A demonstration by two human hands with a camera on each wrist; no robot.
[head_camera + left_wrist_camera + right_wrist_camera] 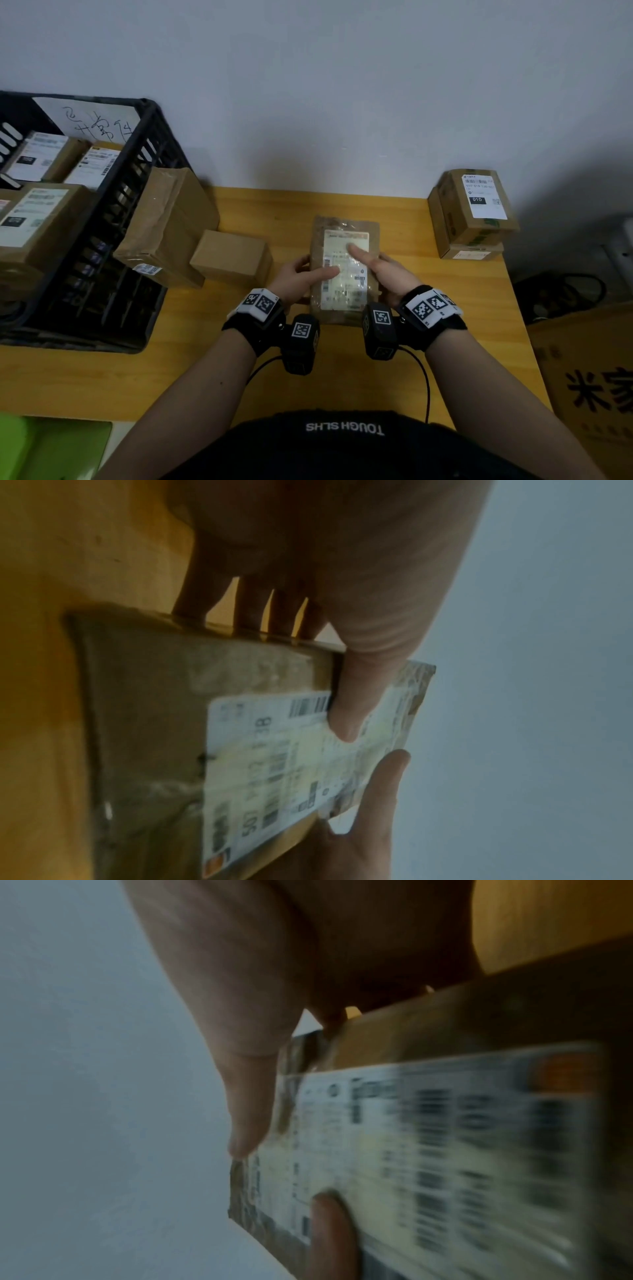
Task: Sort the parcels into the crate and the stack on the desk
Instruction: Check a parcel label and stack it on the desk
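Observation:
A flat brown parcel (pixel 344 240) with a pale shipping label is held above the yellow desk (pixel 376 377) by both hands. My left hand (pixel 301 277) grips its left edge, thumb on the label and fingers underneath. My right hand (pixel 380 267) grips the right edge, thumb laid across the label. The left wrist view shows the parcel (pixel 164 710) with the left thumb (pixel 356 704) pressed on the label. The right wrist view has the blurred parcel (pixel 445 1137) and the right thumb (pixel 250 1110) on its face. A black crate (pixel 137 178) with several labelled boxes stands at left. A stack of two boxes (pixel 472 212) stands at back right.
Two brown parcels lie beside the crate: a large one (pixel 168 222) leaning on the crate wall and a small box (pixel 233 260). A grey wall runs behind the desk. A big carton (pixel 589 377) stands on the floor at right, with black cables (pixel 561 291) behind it.

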